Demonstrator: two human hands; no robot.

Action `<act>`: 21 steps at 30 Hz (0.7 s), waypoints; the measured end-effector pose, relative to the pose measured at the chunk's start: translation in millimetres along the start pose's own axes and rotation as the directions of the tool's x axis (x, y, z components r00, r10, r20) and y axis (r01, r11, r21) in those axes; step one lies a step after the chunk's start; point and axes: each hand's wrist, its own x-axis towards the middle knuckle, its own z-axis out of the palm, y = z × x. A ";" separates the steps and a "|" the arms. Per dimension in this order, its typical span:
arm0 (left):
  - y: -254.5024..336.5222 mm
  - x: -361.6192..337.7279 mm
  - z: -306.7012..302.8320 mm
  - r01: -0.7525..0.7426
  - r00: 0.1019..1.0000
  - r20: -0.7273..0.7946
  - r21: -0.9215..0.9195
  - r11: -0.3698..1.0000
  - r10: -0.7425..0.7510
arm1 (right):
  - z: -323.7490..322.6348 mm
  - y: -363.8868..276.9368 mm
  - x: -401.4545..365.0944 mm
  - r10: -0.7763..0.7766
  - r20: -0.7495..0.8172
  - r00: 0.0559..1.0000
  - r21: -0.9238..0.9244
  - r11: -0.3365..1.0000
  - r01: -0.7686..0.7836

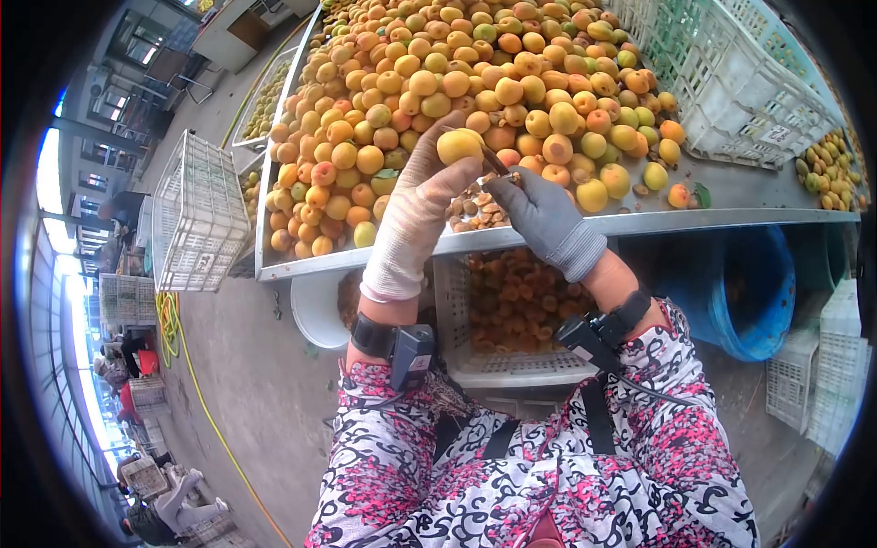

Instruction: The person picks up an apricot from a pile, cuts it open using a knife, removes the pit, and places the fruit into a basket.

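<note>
Left hand (416, 215), white glove, grips apricot (459, 146), raised over near edge of desk (731, 196). Right hand (545, 217), grey glove, clamps small knife (496, 162), blade at fruit. Risk: blade skids on round skin into left fingers. Loose grip could drop fruit past crate (512, 365) below.

White crate (196, 215) left of metal table (731, 187); blue tub (758, 292) right; yellow hose (169, 320) on floor (247, 384).
</note>
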 end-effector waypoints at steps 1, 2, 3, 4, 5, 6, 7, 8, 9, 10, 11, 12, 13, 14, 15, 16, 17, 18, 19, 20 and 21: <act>1.8 -0.8 0.6 -0.021 1.000 -0.007 0.073 0.997 0.021 | -1.7 -4.2 -1.8 0.016 0.012 1.000 -0.027 1.000 -0.016; -3.7 1.6 -5.6 -0.033 0.999 0.026 0.121 0.992 0.030 | -1.9 -6.2 -3.0 0.032 0.024 0.999 -0.054 0.998 -0.030; -13.1 3.1 -9.2 -0.032 0.999 0.027 0.120 0.992 0.029 | 6.6 0.7 -4.0 0.033 0.023 0.999 -0.054 0.998 -0.032; -24.2 4.7 -10.1 -0.042 0.999 -0.004 -0.016 0.999 0.042 | 21.8 13.4 -5.1 -0.016 -0.059 0.998 0.058 0.998 0.020; -29.2 6.0 -5.6 -0.058 0.998 -0.037 -0.152 0.987 0.053 | 29.8 14.6 -5.2 -0.057 -0.144 0.988 0.165 0.983 0.081; -32.5 2.4 0.9 -0.012 0.998 -0.066 -0.292 0.956 -0.008 | 30.5 15.6 -4.7 -0.057 -0.145 0.988 0.165 0.983 0.081; -34.6 3.5 3.6 -0.012 0.998 -0.066 -0.292 0.956 -0.008 | 30.4 15.9 -4.4 -0.078 -0.154 0.985 0.150 0.983 0.101; -36.1 5.0 5.4 0.004 0.995 -0.095 -0.317 0.949 -0.036 | 29.7 14.0 -4.6 -0.098 -0.164 0.982 0.136 0.983 0.121; -36.6 5.7 6.1 0.018 0.990 -0.123 -0.341 0.940 -0.064 | 27.9 13.0 -4.8 -0.098 -0.164 0.982 0.137 0.983 0.121; -33.1 5.5 5.2 0.019 0.990 -0.122 -0.341 0.940 -0.064 | 24.7 12.5 -4.9 -0.048 -0.142 0.989 0.114 0.991 0.065; -26.3 5.1 3.2 -0.001 0.990 -0.141 -0.197 0.980 -0.027 | 20.9 12.4 -4.9 0.003 -0.121 0.993 0.088 0.996 0.008; -20.8 4.5 1.3 -0.020 0.988 -0.155 -0.050 0.999 0.013 | 17.1 12.6 -4.2 0.003 -0.122 0.993 0.087 0.996 0.008; -17.6 4.4 -0.1 -0.021 0.988 -0.155 -0.051 0.998 0.013 | 13.7 12.9 -2.8 0.013 -0.074 0.997 0.073 0.997 -0.008; -14.9 4.6 -1.7 -0.054 0.989 -0.134 0.049 0.997 0.060 | 12.2 12.7 -2.2 0.024 -0.026 0.999 0.060 0.998 -0.022; -12.9 4.8 -4.1 -0.087 0.988 -0.110 0.148 0.985 0.104 | 13.4 11.7 -2.9 0.024 -0.025 0.999 0.061 0.998 -0.023; -12.7 5.9 -7.8 -0.084 0.993 -0.074 0.162 0.983 0.097 | 15.9 10.4 -4.1 0.011 -0.035 0.999 0.079 0.997 -0.008; -20.4 6.3 -9.9 -0.082 0.993 -0.075 0.161 0.983 0.095 | 19.0 9.3 -5.6 -0.001 -0.046 0.999 0.097 0.995 0.005; -32.0 7.4 -10.4 -0.074 0.989 -0.130 0.021 0.997 0.076 | 25.8 11.8 -6.4 -0.001 -0.046 0.999 0.097 0.995 0.005; -40.7 8.5 -9.5 -0.072 0.982 -0.180 -0.121 0.990 0.050 | 35.1 17.2 -6.3 -0.082 -0.139 0.987 0.081 0.992 0.094; -36.7 7.7 -1.2 -0.010 0.981 -0.188 -0.263 0.965 -0.041 | 39.8 20.2 -6.1 -0.164 -0.228 0.960 0.057 0.982 0.181; -31.4 6.1 6.3 -0.010 0.981 -0.189 -0.264 0.964 -0.041 | 38.7 18.8 -6.0 -0.163 -0.227 0.960 0.057 0.982 0.181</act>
